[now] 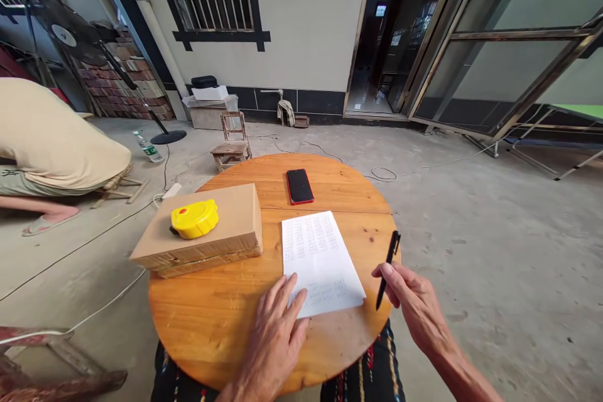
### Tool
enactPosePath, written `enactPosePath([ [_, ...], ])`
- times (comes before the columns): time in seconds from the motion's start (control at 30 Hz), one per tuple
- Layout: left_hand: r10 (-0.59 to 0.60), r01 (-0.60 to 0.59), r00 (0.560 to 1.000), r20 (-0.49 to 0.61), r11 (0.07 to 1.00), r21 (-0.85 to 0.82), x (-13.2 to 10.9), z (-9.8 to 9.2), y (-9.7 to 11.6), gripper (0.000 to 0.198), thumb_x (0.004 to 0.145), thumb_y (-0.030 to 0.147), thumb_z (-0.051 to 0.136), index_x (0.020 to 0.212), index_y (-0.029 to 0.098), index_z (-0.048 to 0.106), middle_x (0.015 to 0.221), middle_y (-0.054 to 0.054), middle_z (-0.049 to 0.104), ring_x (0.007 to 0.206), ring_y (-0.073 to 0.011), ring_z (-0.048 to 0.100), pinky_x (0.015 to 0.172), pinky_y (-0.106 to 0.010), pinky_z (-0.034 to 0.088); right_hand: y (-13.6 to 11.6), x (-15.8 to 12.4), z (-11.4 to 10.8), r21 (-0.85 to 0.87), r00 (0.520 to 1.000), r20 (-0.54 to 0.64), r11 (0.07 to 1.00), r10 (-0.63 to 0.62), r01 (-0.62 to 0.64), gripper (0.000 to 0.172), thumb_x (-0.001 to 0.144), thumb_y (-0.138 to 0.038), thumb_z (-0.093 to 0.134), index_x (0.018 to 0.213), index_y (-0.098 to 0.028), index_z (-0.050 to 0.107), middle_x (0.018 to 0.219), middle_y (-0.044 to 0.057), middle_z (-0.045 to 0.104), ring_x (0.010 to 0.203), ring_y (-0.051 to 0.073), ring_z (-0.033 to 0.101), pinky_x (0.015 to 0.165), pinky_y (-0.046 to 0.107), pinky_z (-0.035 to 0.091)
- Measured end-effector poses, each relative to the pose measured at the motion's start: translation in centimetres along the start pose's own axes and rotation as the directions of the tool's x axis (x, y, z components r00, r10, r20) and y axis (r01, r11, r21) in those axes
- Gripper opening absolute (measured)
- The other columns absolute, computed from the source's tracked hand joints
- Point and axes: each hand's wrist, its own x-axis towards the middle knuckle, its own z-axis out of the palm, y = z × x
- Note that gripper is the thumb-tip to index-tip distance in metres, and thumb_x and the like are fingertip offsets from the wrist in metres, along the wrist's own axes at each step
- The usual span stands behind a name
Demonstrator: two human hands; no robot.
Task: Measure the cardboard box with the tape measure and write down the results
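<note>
A white sheet of paper [320,257] covered in small writing lies on the round wooden table [211,326]. My left hand [276,333] rests flat with fingers spread, its fingertips pressing the sheet's near left corner. My right hand [414,301] is closed round a black pen [387,269], held upright with its tip down near the table's right edge, just right of the paper. A red-cased phone [299,186] lies face up beyond the paper. A yellow tape measure [194,218] sits on top of a flat cardboard box [202,229] on the table's left side.
A person in a beige top [51,138] bends low at the left. A small wooden stool [232,141], a water bottle [147,147], a standing fan [75,31] and cables lie on the concrete floor. An open doorway [386,44] and metal-framed door stand behind.
</note>
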Motion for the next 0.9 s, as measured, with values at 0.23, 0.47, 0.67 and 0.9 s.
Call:
enactPosePath([
  [0.23,-0.058,0.057,0.998,-0.011,0.997,-0.042,0.5,-0.1,0.3,0.035,0.086,0.013,0.051,0.117,0.023,0.065,0.138,-0.006,0.06,0.126,-0.0308,0.053,0.098,-0.053,0.049,-0.1,0.2,2.5,0.308,0.997,-0.008,0.949,-0.07,0.07,0.032,0.086,-0.051,0.067,0.081,-0.019,0.062,0.059,0.002,0.065,0.05,0.013,0.052,0.047,0.022,0.041],
  [0.47,-0.043,0.044,0.999,0.007,0.997,-0.061,0.7,-0.3,0.1,0.042,0.085,0.012,0.053,0.123,0.025,0.063,0.14,-0.005,0.059,0.128,-0.0297,0.052,0.1,-0.052,0.046,-1.4,0.7,7.2,0.306,0.975,0.145,0.944,-0.171,0.121,0.025,0.093,-0.045,0.06,0.1,-0.021,0.065,0.081,0.005,0.069,0.068,0.015,0.061,0.055,0.023,0.049],
  [0.67,-0.121,0.121,0.993,0.007,0.979,-0.164,0.8,-0.4,0.2,0.049,0.082,0.009,0.054,0.128,0.024,0.059,0.14,-0.006,0.058,0.128,-0.0305,0.05,0.102,-0.052,0.046,-2.1,2.8,11.4,0.149,0.93,0.253,0.961,-0.266,0.234,0.024,0.097,-0.04,0.053,0.085,-0.02,0.062,0.065,-0.001,0.057,0.059,0.013,0.052,0.057,0.025,0.045],
  [0.9,-0.201,0.197,0.98,0.005,0.955,-0.222,1.5,-0.6,-0.9,0.038,0.087,0.005,0.048,0.121,0.017,0.06,0.125,-0.009,0.065,0.108,-0.0278,0.057,0.09,-0.047,0.052,-1.5,4.9,14.2,0.066,0.921,0.297,0.968,-0.252,0.244,0.026,0.095,-0.037,0.05,0.083,-0.018,0.062,0.059,-0.003,0.05,0.051,0.012,0.046,0.049,0.025,0.039],
])
